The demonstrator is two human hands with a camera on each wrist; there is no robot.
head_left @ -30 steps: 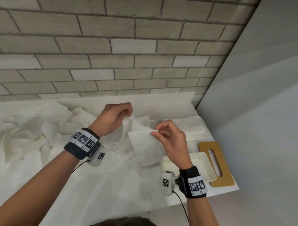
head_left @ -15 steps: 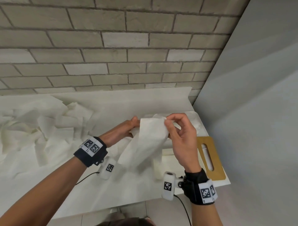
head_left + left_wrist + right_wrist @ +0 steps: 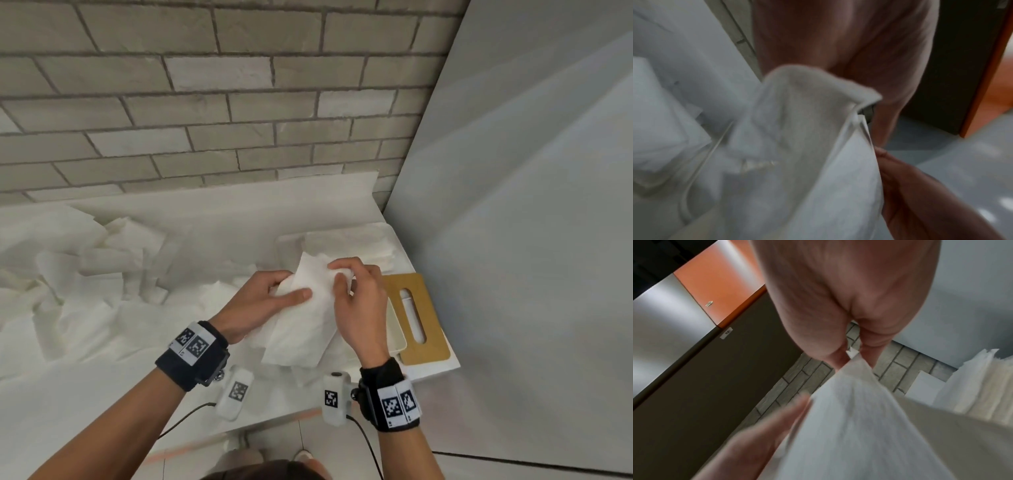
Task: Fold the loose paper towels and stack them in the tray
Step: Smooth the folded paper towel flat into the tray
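Observation:
Both hands hold one white paper towel [image 3: 305, 322] in the air over the right part of the counter. My left hand [image 3: 267, 298] grips its left side, thumb lying on the front. My right hand [image 3: 356, 291] pinches its top edge between thumb and fingers. In the right wrist view the paper towel [image 3: 851, 426] hangs from my right hand's fingertips [image 3: 840, 360]. In the left wrist view the same paper towel [image 3: 801, 146] fills the frame, blurred. The white tray [image 3: 395, 329] lies under my right hand, mostly hidden. Loose paper towels [image 3: 85, 274] are heaped across the left.
A stack of flat white towels [image 3: 356, 243] sits at the back right corner by the grey wall [image 3: 531, 205]. A tan board with a slot [image 3: 416, 318] lies right of the tray near the counter's edge. A brick wall [image 3: 205, 102] stands behind.
The hands have come together and lowered; the towel, hanging spread between them before, is now doubled over, with my left thumb on its front.

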